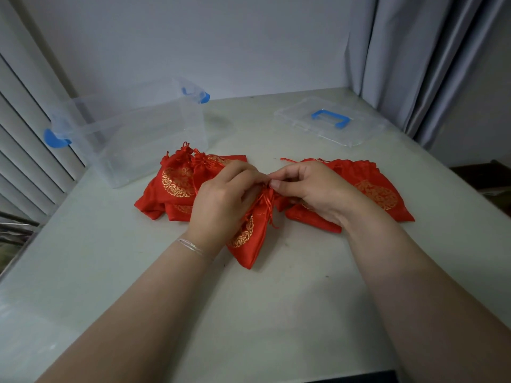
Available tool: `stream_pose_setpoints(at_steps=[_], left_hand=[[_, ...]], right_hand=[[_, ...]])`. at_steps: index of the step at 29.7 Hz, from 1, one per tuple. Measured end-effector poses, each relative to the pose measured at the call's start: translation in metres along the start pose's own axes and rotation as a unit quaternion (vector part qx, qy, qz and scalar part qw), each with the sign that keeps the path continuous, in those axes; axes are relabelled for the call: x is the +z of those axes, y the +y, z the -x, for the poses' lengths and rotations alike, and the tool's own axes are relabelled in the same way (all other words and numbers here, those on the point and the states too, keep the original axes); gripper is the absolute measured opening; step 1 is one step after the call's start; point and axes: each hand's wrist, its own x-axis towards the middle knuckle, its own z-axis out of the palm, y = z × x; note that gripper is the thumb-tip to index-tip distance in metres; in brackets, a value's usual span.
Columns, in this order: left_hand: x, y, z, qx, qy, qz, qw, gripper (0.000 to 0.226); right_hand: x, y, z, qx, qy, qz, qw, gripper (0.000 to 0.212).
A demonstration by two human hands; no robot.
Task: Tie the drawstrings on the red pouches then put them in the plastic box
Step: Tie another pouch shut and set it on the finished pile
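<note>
Both hands are working at the gathered neck of one red pouch (pixel 250 239) lying near the middle of the bench (pixel 276 313). The left hand (pixel 221 200) is gripping the pouch's neck, and the right hand (pixel 307 186) is pinching the drawstrings (pixel 269 200) just above it. A pile of pouches (pixel 179 186) is lying to the left and more pouches (pixel 370 189) to the right. The open plastic box (pixel 132 134) is standing at the far left, its lid (pixel 329 121) lying apart at the far right.
</note>
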Motion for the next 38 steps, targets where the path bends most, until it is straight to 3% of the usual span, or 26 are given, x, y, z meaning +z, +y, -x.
stream_pose_setpoints(at_steps=[5,11,17,19,22,25,27,29,31,34,36,38], left_hand=[[0.001,-0.003,0.000,-0.026,0.001,0.027,0.999,0.013],[0.001,0.001,-0.001,-0.062,0.024,0.078,0.995,0.012],[0.000,0.002,-0.002,-0.010,0.017,0.078,0.997,0.008],[0.001,0.002,-0.002,-0.016,0.019,0.077,0.997,0.010],[-0.002,0.006,-0.004,-0.056,0.011,0.108,0.993,0.022],[-0.004,0.010,-0.005,-0.113,0.006,0.150,0.982,0.027],[-0.006,0.010,-0.006,-0.167,0.020,0.171,0.971,0.022],[-0.009,0.012,-0.009,-0.223,0.034,0.213,0.950,0.021],[-0.011,0.014,-0.011,-0.275,0.030,0.253,0.927,0.016],[-0.008,0.011,-0.012,-0.341,0.007,0.265,0.902,0.006],[-0.005,0.005,-0.010,-0.387,-0.004,0.263,0.884,0.017],[-0.005,0.000,-0.010,-0.433,0.003,0.279,0.857,0.023]], right_hand=[[0.005,-0.003,0.002,-0.066,0.032,0.123,0.990,0.013],[0.007,0.001,-0.001,-0.113,0.098,0.323,0.935,0.010],[0.008,0.001,-0.002,-0.125,0.103,0.355,0.921,0.008],[0.009,0.001,-0.002,-0.096,0.091,0.296,0.946,0.003],[0.013,-0.001,-0.002,0.000,0.069,0.062,0.996,0.012],[0.016,-0.006,-0.002,0.062,0.058,-0.126,0.988,0.018],[0.018,-0.008,-0.002,0.069,0.043,-0.179,0.981,0.020],[0.021,-0.006,-0.002,0.049,0.045,-0.108,0.992,0.020],[0.022,-0.001,-0.002,-0.007,0.071,0.089,0.993,0.012],[0.021,0.002,-0.002,-0.078,0.094,0.332,0.935,0.009],[0.020,0.000,0.000,-0.091,0.104,0.393,0.909,0.013],[0.022,0.000,0.001,-0.110,0.105,0.378,0.913,0.012]])
